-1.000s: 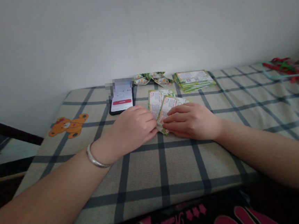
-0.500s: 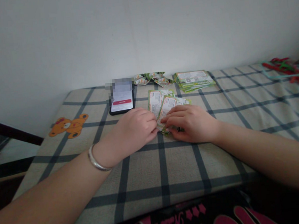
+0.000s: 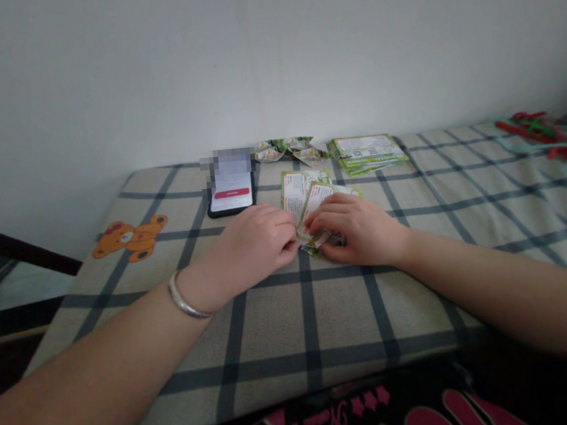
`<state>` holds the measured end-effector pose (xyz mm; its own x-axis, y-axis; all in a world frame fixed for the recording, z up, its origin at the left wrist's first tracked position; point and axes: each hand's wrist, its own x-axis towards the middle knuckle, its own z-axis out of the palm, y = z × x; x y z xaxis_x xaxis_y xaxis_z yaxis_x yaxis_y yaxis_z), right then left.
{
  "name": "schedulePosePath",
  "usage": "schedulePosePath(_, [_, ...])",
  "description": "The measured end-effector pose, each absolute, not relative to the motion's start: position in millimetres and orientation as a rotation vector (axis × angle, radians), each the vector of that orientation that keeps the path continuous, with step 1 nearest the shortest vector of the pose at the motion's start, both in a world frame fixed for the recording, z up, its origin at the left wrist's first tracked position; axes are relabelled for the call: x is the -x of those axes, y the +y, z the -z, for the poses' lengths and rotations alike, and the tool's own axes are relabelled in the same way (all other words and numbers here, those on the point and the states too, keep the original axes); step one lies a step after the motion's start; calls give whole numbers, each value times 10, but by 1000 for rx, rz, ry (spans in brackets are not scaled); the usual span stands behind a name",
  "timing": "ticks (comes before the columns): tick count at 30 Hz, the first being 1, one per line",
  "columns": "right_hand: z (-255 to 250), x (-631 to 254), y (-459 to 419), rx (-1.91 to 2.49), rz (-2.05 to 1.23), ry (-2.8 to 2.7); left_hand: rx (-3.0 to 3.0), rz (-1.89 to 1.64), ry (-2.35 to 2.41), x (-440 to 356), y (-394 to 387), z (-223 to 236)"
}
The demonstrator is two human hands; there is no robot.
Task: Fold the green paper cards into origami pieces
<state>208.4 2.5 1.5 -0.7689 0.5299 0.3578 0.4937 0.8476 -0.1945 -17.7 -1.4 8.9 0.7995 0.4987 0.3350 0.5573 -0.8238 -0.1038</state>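
Two green-and-white printed paper cards lie overlapping on the checked tablecloth (image 3: 274, 332). The rear card (image 3: 294, 188) lies flat, and the front card (image 3: 316, 198) is partly covered by my right hand (image 3: 359, 229). A strip of the printed paper shows folded under my right fingers, which are curled and pressed on it. My left hand (image 3: 261, 241), with a silver bangle (image 3: 184, 297) at the wrist, is closed at the paper's left edge; its fingertips are partly hidden. Behind them sit several folded paper pieces (image 3: 291, 151) and a stack of cards (image 3: 367, 152).
A phone (image 3: 231, 194) with a lit screen lies left of the cards. An orange bear figure (image 3: 130, 239) is at the table's left side. Red, green and light blue strips (image 3: 550, 139) lie at the far right. A pale wall (image 3: 270, 61) stands behind the table.
My right fingers have lifted and curled a little more, exposing more of the folded paper beneath them. My left hand stays in nearly the same place.
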Motion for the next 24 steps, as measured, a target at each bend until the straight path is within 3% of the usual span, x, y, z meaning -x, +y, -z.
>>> schedulePosePath(12, [-27, -2142, 62, 822, -311, -2549, 2838, 475, -895, 177, 13, -73])
schedulePosePath(24, [-71, -2162, 17, 935, -130, -2574, 2798, 433, -910, 161, 1, -80])
